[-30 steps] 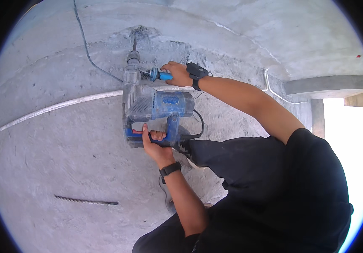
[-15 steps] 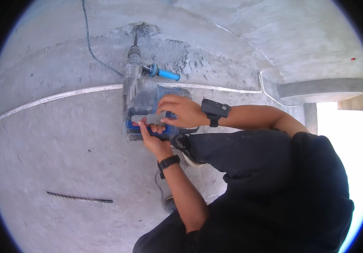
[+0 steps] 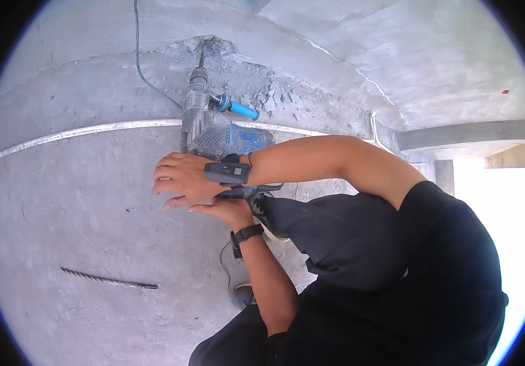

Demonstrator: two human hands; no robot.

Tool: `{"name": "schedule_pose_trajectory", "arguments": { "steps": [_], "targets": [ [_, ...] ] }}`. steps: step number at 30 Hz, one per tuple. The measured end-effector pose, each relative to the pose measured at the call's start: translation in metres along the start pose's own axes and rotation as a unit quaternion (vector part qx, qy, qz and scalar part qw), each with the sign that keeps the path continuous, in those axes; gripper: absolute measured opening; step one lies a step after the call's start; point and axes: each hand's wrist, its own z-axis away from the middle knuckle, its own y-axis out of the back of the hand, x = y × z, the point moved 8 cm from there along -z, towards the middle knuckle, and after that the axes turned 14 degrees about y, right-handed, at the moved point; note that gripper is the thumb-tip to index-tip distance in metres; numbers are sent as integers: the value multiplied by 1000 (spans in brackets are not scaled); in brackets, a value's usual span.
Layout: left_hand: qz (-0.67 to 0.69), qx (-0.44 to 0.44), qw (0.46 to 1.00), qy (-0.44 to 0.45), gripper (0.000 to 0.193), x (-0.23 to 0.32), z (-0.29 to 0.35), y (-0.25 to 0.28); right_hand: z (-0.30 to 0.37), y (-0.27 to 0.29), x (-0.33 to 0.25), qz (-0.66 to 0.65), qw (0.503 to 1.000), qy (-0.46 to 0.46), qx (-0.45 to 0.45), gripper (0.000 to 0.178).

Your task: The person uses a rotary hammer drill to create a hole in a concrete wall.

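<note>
A blue and grey rotary hammer (image 3: 210, 131) lies on the concrete, its bit (image 3: 201, 58) in a broken patch at the top. A bright blue side handle (image 3: 241, 110) sticks out to its right. My right hand (image 3: 183, 175) lies across the tool's rear end, fingers apart and reaching past its left side. A black device sits on that wrist. Below, my left hand (image 3: 229, 211) is at the rear grip, its thumb pointing left. Its other fingers are hidden behind my right hand and wrist.
A loose spiral drill bit (image 3: 109, 281) lies at the lower left. Concrete rubble (image 3: 268, 97) is scattered beside the broken patch. A pale pipe (image 3: 79, 132) runs crosswise behind the tool, and a cable (image 3: 139, 61) comes down from the top. My shoe (image 3: 261, 206) is close to the grip.
My right hand has moved left from the grip across the tool's rear end, its arm now covering part of the body. My left thumb has swung down from the grip.
</note>
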Motion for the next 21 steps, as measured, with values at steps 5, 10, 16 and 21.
{"name": "schedule_pose_trajectory", "arguments": {
  "steps": [5,10,16,21],
  "targets": [
    [5,17,1000,-2,90,1,1,-7,-3,-39,2,17,995,18,-96,41],
    [-32,74,996,-24,75,8,-5,7,-11,-50,-6,40,992,55,-110,45],
    [-88,113,990,-9,74,7,-8,4,-11,-57,-5,70,984,56,-151,48],
    [-94,111,989,12,69,10,-8,1,-14,-62,-2,57,986,27,-151,53]
  ]
}}
